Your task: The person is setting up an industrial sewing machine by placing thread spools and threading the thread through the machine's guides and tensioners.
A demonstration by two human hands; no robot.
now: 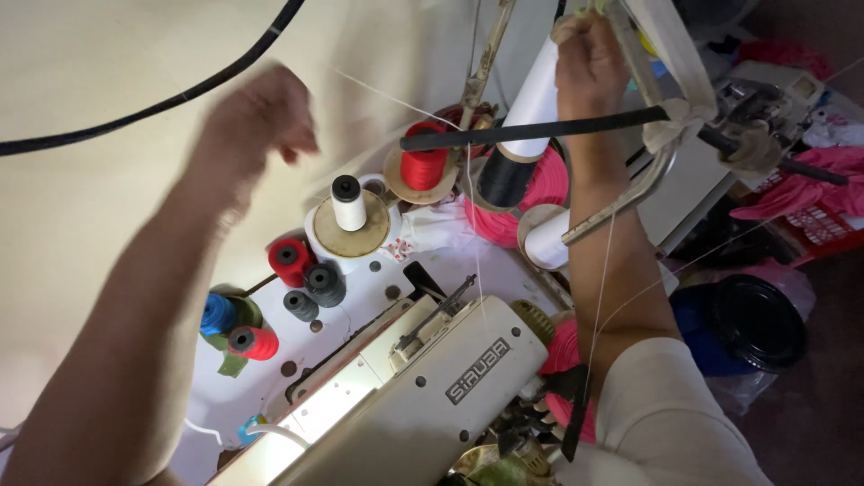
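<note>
1. Fingers (292,135) of the left hand (256,117): curled loosely inward, blurred by motion; whether they pinch the white thread (396,101) cannot be told. Hand raised against the cream wall (81,216), above the spool stand.
2. Blue spool (217,314) and small red spool (255,342): side by side at the left edge of the white counter (355,288).
3. Red cone (289,259) and two grey spools (324,283): clustered just beside one another, below the left hand.
4. White spool (347,202): upright on a round tan disc, near the grey spools.
5. Red spool (423,166): on its own disc, beneath a black rod (531,131).
6. Sewing machine (423,396): cream body, lower centre, thread running down to its top.
7. Black cone (506,175) and tall white cone (534,94): close together, pink cones behind.
8. Right hand (587,58): raised to the thread stand's top, fingers closed around a metal bar (630,54); forearm crosses the black rod.
9. Black round lid (756,322): on the floor at right, well apart from the hands.
</note>
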